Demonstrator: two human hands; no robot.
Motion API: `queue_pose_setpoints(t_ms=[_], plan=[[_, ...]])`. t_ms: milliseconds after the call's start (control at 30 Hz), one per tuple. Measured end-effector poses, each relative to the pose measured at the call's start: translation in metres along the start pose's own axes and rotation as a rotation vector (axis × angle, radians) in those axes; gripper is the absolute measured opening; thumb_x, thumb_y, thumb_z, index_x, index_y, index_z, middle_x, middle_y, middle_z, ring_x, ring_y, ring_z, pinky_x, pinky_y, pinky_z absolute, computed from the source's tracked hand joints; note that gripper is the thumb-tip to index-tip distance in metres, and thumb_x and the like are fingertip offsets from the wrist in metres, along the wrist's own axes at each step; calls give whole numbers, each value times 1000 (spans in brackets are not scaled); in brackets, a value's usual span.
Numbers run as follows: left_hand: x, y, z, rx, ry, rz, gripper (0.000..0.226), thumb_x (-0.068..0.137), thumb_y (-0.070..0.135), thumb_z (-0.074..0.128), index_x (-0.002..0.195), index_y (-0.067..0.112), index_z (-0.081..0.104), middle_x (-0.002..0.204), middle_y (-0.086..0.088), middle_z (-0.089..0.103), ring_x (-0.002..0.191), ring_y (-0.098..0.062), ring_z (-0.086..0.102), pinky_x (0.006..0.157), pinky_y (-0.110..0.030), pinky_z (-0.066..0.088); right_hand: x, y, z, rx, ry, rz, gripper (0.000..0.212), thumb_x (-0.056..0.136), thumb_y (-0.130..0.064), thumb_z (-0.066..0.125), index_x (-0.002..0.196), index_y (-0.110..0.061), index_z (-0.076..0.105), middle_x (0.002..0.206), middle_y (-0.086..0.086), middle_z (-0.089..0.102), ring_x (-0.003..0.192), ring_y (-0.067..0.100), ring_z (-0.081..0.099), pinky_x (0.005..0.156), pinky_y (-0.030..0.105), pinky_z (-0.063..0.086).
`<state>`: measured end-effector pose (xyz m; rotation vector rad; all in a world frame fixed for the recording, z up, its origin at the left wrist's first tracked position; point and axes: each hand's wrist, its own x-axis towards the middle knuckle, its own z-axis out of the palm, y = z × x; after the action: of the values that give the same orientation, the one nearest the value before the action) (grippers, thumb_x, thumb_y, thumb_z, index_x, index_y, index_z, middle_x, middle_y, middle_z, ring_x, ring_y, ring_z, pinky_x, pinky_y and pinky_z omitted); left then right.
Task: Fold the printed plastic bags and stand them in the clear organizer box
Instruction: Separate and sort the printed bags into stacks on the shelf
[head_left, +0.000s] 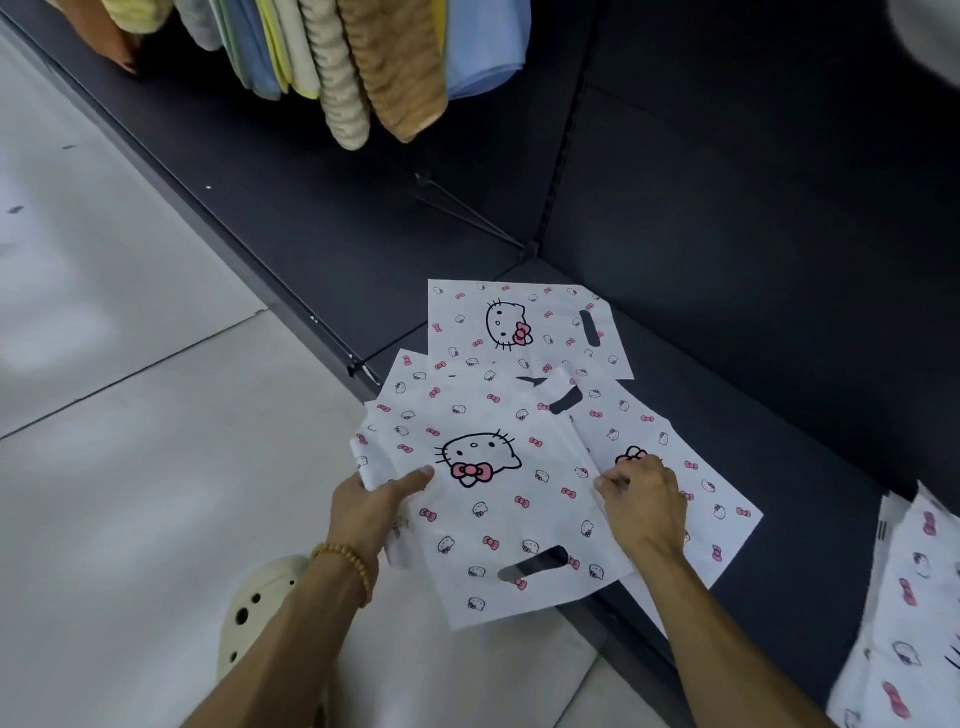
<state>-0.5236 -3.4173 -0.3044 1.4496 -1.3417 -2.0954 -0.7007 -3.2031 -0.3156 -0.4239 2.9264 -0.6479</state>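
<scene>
So, starting at the fingers: my left hand (375, 506) has its thumb on top of the left edge of the nearest printed bag (511, 512) with the other fingers curled underneath, so it's pinching that edge. My right hand (643, 501) is at the bag's right edge, fingertips bunched together on the plastic, and it looks like they're nipping the edge, though from this angle I can't see the pads well enough to swear to it. That bag is flat and unfolded, cut-out handle toward me, hanging half off the front of the dark shelf (727, 291) over the pale floor (130, 441). Spreading out from there, at least two more bags sit fanned underneath and to the right of it, and another bag (524, 327) lies flat just behind, near the shelf corner, also unfolded. At the far right edge there's a further heap of the same print (904, 597), blurry, can't say how many. Progress-wise, I'd call this basically the start: nothing I can see has a crease in it, and the clear organizer box isn't anywhere in view, so no bags stood up yet as far as I can tell. Every visible bag still needs folding and boxing. Hanging towels (363, 67) up top and a cream clog (260, 613) by my left wrist are just bystanders.
</scene>
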Motion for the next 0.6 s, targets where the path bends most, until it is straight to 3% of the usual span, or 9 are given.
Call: queue_pose_setpoints(t_ms=[100, 167, 267, 367, 433, 533, 600], plan=[[4, 4, 6, 93, 63, 67, 29, 67, 4, 83, 90, 13, 69, 81, -4, 75, 70, -27, 72, 61, -38, 59, 5, 4, -6, 106, -29, 14, 10, 91, -14, 66, 83, -11, 69, 97, 5, 62, 95, 26, 58, 83, 43, 50], [6, 1, 7, 130, 99, 72, 17, 72, 4, 79, 82, 13, 69, 79, -7, 74, 65, -24, 70, 53, -30, 53, 12, 2, -17, 248, 40, 98, 14, 94, -14, 60, 84, -10, 68, 101, 8, 62, 87, 24, 59, 79, 41, 52], [4, -7, 7, 107, 128, 34, 8, 79, 6, 71, 80, 12, 67, 77, -7, 73, 64, -23, 68, 52, -29, 52, 22, -6, -39, 438, 94, 147, 17, 97, -18, 55, 82, -16, 63, 104, 2, 62, 79, 12, 58, 72, 28, 46], [-4, -7, 16, 49, 77, -33, 9, 82, 6, 69, 91, 8, 68, 78, -9, 74, 72, -33, 70, 68, -44, 58, 18, -33, -47, 626, -72, 68, 16, 97, -21, 56, 85, -20, 66, 105, -15, 61, 85, 0, 61, 63, 14, 45], [-9, -4, 25, -26, 11, -71, 13, 84, 6, 67, 97, 5, 68, 80, -11, 75, 79, -37, 70, 78, -52, 56, 5, -56, -35, 655, -204, -41, 14, 96, -19, 59, 84, -20, 67, 105, -18, 61, 88, -4, 60, 65, 5, 43], [-15, 3, 34, -175, -108, -98, 20, 89, 19, 66, 103, 5, 68, 92, -14, 75, 85, -35, 71, 80, -48, 58, -19, -82, -2, 468, -385, -237, 15, 95, -21, 60, 82, -14, 64, 102, -9, 58, 93, 1, 58, 79, 11, 42], [-16, 6, 37, -132, -114, -38, 30, 84, 28, 72, 105, 7, 69, 96, -16, 74, 88, -35, 70, 83, -51, 56, -25, -90, 15, 326, -490, -283, 19, 95, -29, 58, 83, -16, 63, 97, -7, 59, 88, 3, 59, 79, 16, 46]])
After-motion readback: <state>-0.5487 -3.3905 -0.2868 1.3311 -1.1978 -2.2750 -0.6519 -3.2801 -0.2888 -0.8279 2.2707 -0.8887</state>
